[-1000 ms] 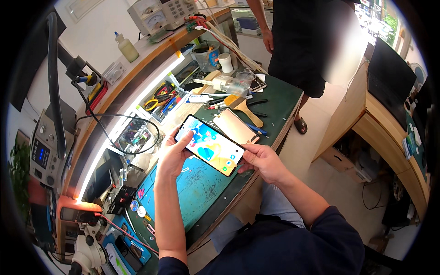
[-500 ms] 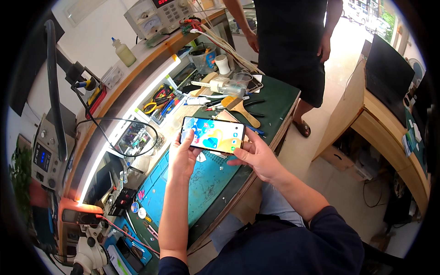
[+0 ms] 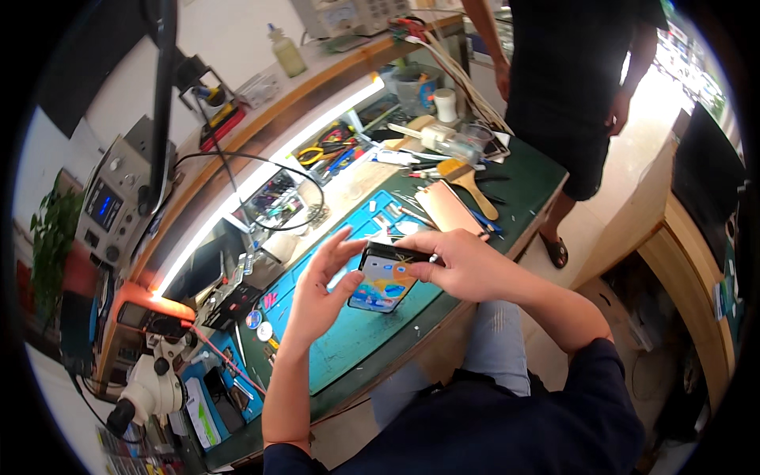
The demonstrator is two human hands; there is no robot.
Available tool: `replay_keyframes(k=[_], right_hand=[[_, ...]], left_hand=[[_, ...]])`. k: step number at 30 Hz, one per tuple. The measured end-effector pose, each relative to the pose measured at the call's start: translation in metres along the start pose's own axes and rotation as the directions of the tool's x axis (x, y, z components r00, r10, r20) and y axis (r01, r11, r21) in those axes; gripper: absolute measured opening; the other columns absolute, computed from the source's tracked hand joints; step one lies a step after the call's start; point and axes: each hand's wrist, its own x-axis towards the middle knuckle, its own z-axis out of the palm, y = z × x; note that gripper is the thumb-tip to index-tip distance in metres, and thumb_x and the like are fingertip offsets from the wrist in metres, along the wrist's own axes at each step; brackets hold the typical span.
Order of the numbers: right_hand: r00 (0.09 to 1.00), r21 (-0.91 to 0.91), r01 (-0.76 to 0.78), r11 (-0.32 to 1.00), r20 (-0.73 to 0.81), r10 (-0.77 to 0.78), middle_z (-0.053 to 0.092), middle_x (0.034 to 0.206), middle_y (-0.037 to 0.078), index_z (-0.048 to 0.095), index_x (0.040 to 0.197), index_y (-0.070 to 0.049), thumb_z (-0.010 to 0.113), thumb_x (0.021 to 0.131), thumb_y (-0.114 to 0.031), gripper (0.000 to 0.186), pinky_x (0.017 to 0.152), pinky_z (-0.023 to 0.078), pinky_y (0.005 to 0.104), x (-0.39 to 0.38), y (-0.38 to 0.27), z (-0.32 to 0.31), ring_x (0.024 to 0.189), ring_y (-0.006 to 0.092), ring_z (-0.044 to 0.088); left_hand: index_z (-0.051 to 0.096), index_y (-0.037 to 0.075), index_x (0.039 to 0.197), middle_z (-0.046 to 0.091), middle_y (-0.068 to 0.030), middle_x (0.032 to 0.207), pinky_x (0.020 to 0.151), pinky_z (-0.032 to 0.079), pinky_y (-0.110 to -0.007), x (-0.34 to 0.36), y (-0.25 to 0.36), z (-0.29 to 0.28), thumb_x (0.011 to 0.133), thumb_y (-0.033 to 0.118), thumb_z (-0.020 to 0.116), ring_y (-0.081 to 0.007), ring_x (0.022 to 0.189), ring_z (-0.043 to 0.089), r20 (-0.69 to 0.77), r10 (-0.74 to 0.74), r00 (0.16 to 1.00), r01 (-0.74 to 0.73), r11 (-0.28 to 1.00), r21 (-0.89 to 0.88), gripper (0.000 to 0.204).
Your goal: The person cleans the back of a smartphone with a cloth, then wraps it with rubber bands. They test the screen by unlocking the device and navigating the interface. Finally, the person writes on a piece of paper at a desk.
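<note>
A smartphone [image 3: 384,286] with a lit, colourful screen is tilted above the blue work mat [image 3: 360,340], its dark edge at the top. My right hand [image 3: 467,265] grips its upper right corner, thumb on the screen side and fingers behind. At the phone's left side is my left hand [image 3: 313,297], fingers spread apart. Its thumb tip is close to the phone's edge; I cannot tell whether they touch. Beyond the phone, a flat pinkish panel [image 3: 450,208] lies by a wooden-handled brush [image 3: 477,194].
Pliers and other hand tools [image 3: 336,154] fill the back of the bench below a bright light strip. A microscope [image 3: 150,380] and an orange-cased meter [image 3: 142,305] are at the left. Another person [image 3: 570,95] stands past the bench's far right corner.
The phone has turned from lying sideways in both hands to a steeper, more upright tilt, lower over the mat. My left fingers have come away from it. The whole view has shifted.
</note>
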Motion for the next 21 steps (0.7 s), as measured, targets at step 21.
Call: replay_keyframes(k=[21], right_hand=[[0.993,0.128,0.067,0.990,0.091,-0.079,0.074,0.095,0.011,0.064,0.114,-0.005,0.080,0.084,-0.024,0.040,0.081,0.055,0.0305,0.048,-0.027,0.052,0.089,0.0175,0.072]], left_hand=[[0.068,0.002,0.107,0.070,-0.0075,0.109,0.086,0.056,-0.033,-0.043,0.081,-0.069,0.084,0.005,0.076,-0.0174,0.102,0.068,0.002,-0.142,0.990,0.128,0.900,0.416,0.025]])
